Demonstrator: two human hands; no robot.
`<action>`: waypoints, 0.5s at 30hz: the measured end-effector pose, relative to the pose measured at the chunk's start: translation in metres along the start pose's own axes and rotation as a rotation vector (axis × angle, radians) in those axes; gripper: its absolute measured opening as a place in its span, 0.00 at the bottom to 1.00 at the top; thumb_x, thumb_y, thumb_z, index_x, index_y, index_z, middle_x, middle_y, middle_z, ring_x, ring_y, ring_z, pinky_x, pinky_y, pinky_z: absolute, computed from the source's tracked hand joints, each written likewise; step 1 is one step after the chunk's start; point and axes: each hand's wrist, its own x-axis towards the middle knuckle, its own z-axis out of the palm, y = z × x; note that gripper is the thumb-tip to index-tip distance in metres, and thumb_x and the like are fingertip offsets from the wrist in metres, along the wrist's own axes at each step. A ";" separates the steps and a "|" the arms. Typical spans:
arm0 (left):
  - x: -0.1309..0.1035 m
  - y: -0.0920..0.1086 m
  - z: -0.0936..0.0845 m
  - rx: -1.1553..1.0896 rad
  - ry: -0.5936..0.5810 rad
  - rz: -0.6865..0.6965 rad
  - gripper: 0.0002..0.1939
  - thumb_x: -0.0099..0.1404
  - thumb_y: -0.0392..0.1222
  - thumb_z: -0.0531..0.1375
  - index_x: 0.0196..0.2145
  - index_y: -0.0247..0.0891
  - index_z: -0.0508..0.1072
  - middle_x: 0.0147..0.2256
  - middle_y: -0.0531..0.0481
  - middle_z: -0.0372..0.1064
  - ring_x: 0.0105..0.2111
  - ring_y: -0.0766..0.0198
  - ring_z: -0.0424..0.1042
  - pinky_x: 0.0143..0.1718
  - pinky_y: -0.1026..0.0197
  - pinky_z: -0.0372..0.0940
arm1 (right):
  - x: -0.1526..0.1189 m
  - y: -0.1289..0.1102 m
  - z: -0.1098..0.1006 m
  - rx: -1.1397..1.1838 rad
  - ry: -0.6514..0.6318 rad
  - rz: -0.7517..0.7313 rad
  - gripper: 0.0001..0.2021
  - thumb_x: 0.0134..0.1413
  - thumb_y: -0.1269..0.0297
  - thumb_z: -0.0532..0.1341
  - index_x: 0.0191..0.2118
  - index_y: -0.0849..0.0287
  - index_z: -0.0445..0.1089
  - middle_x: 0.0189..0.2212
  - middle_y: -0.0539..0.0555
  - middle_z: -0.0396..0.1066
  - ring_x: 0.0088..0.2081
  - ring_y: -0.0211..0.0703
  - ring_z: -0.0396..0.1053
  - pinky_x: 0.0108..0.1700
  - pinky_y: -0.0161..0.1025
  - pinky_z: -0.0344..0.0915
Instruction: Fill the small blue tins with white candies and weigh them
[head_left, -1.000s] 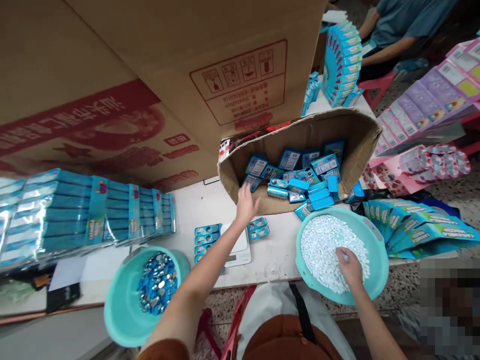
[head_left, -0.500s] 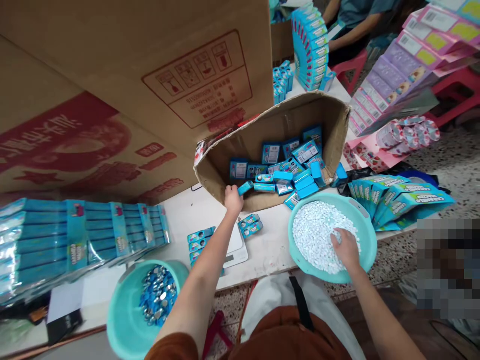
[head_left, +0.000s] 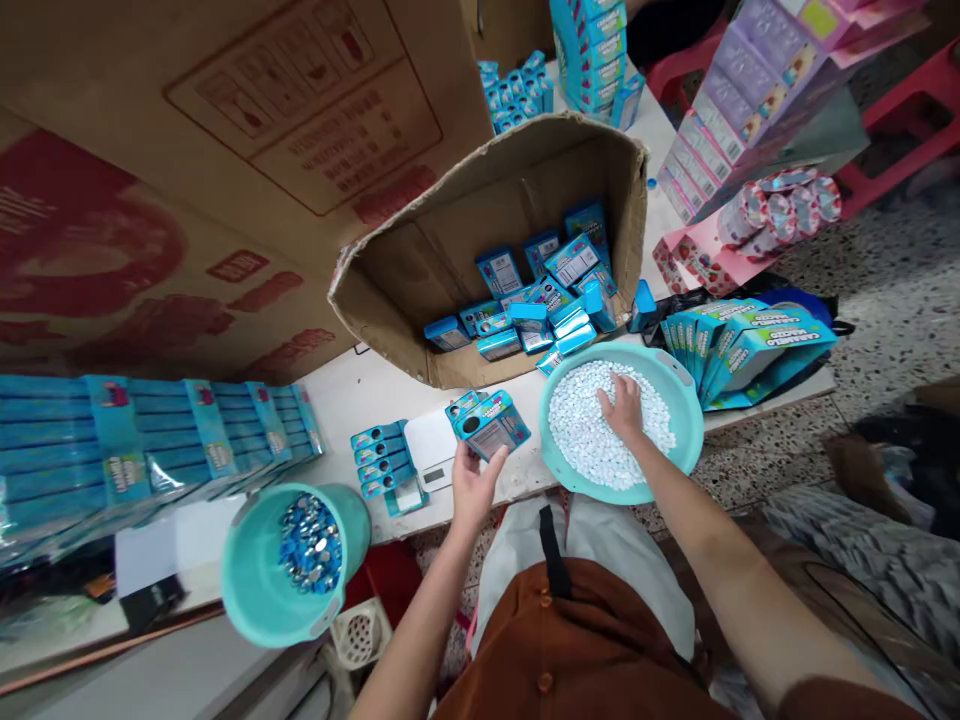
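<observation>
My left hand [head_left: 474,482] grips a small blue candy box [head_left: 495,428] with a dark round hole at one end, lifted above the table. Just behind it another small blue box [head_left: 463,405] is partly hidden. My right hand [head_left: 624,408] rests among small white candies [head_left: 581,425], thumb apart from the fingers; some fingertips are hard to make out. These candies fill a wide turquoise basin [head_left: 688,440]. Left of my left hand lie a white scale [head_left: 433,452] and a stack of blue boxes [head_left: 381,458]. An open cardboard box [head_left: 420,270] holds several more blue boxes.
A turquoise bucket [head_left: 255,590] with blue and silver pieces stands at the left. Wrapped blue packs [head_left: 150,440] line the far left. A big carton [head_left: 225,180] rises behind. Blue printed display boxes [head_left: 757,345] and stacked pink and purple boxes [head_left: 739,110] are at the right.
My left hand has drawn back from the cardboard box toward me, bringing a small blue candy box over the table. My right hand stays in the white candies. The view has shifted.
</observation>
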 end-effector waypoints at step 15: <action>-0.038 0.009 0.046 -0.507 -0.507 -0.341 0.29 0.46 0.43 0.58 0.49 0.36 0.66 0.49 0.41 0.68 0.52 0.44 0.65 0.51 0.39 0.62 | 0.007 -0.015 0.001 0.578 -0.518 0.420 0.23 0.43 0.44 0.62 0.42 0.53 0.72 0.49 0.53 0.68 0.55 0.55 0.60 0.61 0.53 0.48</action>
